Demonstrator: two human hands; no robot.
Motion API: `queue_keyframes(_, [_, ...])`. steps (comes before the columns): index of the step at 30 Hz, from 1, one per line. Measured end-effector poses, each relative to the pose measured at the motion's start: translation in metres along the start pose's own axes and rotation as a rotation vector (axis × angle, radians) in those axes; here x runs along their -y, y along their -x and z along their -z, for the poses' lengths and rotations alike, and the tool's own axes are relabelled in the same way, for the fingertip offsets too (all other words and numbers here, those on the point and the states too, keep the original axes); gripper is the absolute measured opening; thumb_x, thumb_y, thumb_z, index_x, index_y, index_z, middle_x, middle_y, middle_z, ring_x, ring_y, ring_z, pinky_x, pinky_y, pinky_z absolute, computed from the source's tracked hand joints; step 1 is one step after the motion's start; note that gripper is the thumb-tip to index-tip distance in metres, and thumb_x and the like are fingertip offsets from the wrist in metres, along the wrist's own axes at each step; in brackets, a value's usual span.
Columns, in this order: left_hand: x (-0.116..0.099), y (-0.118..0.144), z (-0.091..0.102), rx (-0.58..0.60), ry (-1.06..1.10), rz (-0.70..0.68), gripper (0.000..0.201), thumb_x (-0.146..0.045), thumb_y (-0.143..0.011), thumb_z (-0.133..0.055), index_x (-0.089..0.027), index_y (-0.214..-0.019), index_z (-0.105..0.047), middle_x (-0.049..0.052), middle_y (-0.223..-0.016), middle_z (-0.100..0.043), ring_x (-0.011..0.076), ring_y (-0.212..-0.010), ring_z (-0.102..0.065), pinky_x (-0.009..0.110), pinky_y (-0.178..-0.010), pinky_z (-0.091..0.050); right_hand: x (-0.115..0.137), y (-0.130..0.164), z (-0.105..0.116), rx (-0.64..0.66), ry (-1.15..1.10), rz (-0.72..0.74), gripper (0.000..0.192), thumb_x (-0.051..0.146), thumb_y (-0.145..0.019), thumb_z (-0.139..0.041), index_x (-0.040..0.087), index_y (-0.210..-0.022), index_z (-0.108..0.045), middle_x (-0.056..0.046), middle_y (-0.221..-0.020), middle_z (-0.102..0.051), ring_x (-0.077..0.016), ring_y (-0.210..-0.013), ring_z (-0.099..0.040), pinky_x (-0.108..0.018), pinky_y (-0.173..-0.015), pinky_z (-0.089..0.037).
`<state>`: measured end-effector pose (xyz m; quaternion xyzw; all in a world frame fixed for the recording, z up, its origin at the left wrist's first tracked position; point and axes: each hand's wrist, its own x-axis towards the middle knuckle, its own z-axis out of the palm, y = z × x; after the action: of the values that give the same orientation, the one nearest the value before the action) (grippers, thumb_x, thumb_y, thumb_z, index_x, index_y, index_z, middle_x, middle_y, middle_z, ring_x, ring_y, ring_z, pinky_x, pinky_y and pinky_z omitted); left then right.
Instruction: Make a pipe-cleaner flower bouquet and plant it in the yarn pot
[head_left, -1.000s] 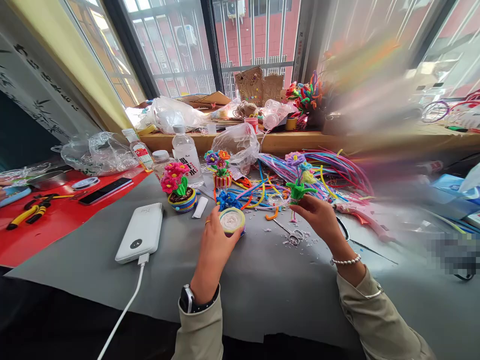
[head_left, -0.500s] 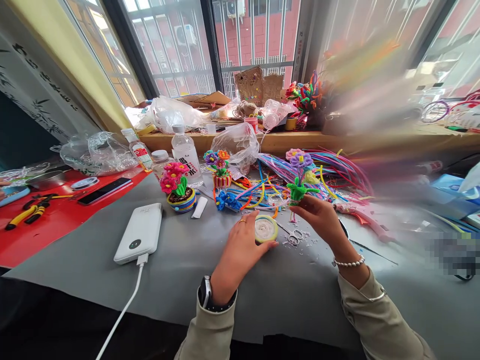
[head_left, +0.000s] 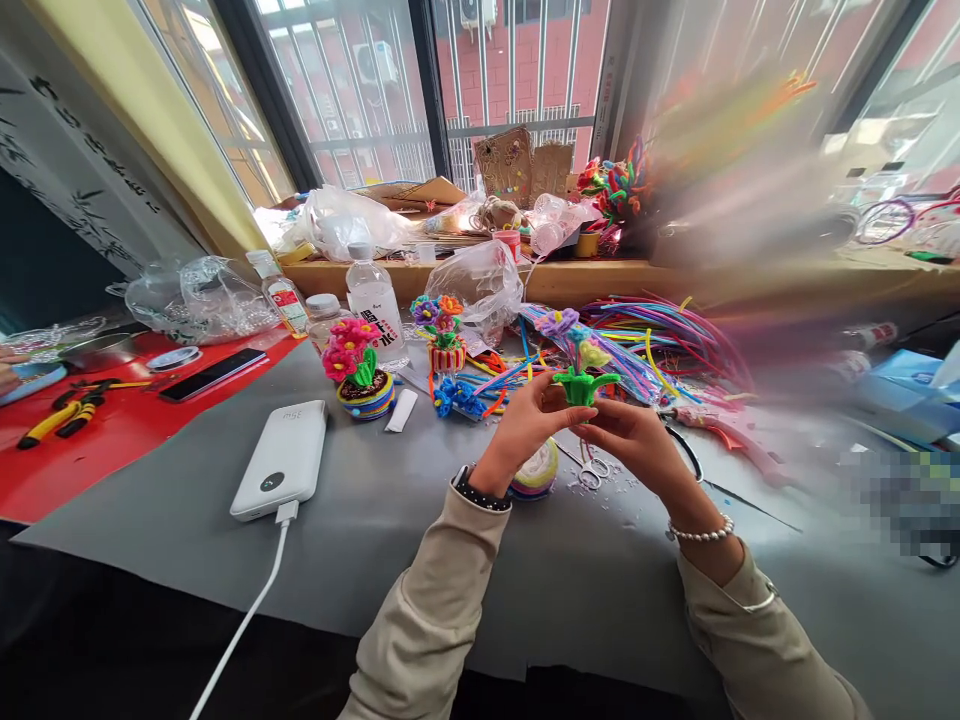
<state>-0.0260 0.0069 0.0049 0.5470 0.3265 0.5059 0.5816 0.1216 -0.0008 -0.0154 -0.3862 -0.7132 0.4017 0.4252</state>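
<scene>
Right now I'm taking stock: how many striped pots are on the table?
3: the leftmost pot with pink flowers, a red pot behind the blue flowers, a yellow-rimmed pot partly behind the left hand. More may be hidden.

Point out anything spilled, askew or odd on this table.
Pale clippings lie strewn on the gray table cover around the scissors, near the right hand; they look messy, like unswept trimmings.

Fuzzy flower bunch; shiny metal scissors.
</scene>
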Motion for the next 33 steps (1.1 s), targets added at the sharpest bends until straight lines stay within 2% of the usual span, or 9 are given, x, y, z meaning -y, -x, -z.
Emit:
queue_keyframes(5, [0.006, 0.0, 0.0, -0.138, 0.122, -0.031, 0.032, -0.018, -0.055, -0.072, -0.015, -0.084, -0.057, 0.002, -0.078, -0.066, 0.0151, -0.075, -0.061, 0.027, -0.071, -0.044, 0.003, -0.002, -0.004, -0.02, -0.026, -0.08, 0.03, 0.041, -0.066, -0.063, 0.017, -0.084, -0.063, -0.003, -0.075, -0.064, -0.0144, -0.063, -0.055, -0.025, -0.057, -0.044])
queue_keyframes(10, [0.008, -0.001, 0.003, -0.174, 0.1, -0.087, 0.027, -0.018, -0.058, -0.07, -0.015, -0.082, -0.058, 0.001, -0.074, -0.066, 0.0113, -0.062, -0.058, 0.026, -0.064, -0.044, 0.002, -0.002, -0.006, -0.004, 0.079, -0.092, 0.027, 0.041, -0.072, -0.056, 0.016, -0.064, -0.063, -0.002, -0.059, -0.062, -0.013, -0.055, -0.052, -0.024, -0.054, -0.042])
queue_keyframes(17, [0.009, -0.001, 0.002, -0.221, 0.09, -0.125, 0.03, -0.016, -0.058, -0.069, -0.016, -0.083, -0.055, -0.002, -0.067, -0.066, 0.0071, -0.052, -0.054, 0.023, -0.059, -0.043, -0.003, -0.003, -0.012, -0.023, -0.003, -0.149, 0.025, 0.039, -0.07, -0.058, 0.016, -0.062, -0.062, -0.002, -0.057, -0.062, -0.0116, -0.052, -0.051, -0.023, -0.052, -0.042])
queue_keyframes(25, [0.009, 0.0, 0.001, -0.281, 0.107, -0.108, 0.035, -0.015, -0.056, -0.07, -0.017, -0.085, -0.052, -0.002, -0.067, -0.066, 0.0105, -0.059, -0.059, 0.023, -0.06, -0.043, -0.003, -0.003, -0.013, -0.012, -0.022, -0.155, 0.025, 0.039, -0.07, -0.059, 0.016, -0.061, -0.062, -0.002, -0.056, -0.062, -0.0108, -0.05, -0.05, -0.023, -0.051, -0.042])
queue_keyframes(29, [0.008, 0.0, 0.003, -0.237, 0.124, -0.121, 0.039, -0.014, -0.056, -0.071, -0.017, -0.089, -0.05, -0.002, -0.068, -0.066, 0.0123, -0.065, -0.061, 0.025, -0.065, -0.045, -0.004, -0.004, -0.008, -0.004, 0.03, -0.153, 0.026, 0.041, -0.07, -0.059, 0.015, -0.066, -0.065, -0.002, -0.059, -0.063, -0.0124, -0.054, -0.053, -0.024, -0.054, -0.043])
queue_keyframes(33, [0.004, 0.001, 0.005, -0.211, 0.109, -0.137, 0.043, -0.014, -0.055, -0.072, -0.018, -0.091, -0.05, -0.001, -0.07, -0.067, 0.0152, -0.074, -0.063, 0.026, -0.067, -0.046, 0.0, -0.007, 0.0, -0.117, 0.071, -0.061, 0.027, 0.042, -0.068, -0.061, 0.016, -0.073, -0.067, -0.004, -0.073, -0.064, -0.0145, -0.065, -0.056, -0.025, -0.059, -0.045])
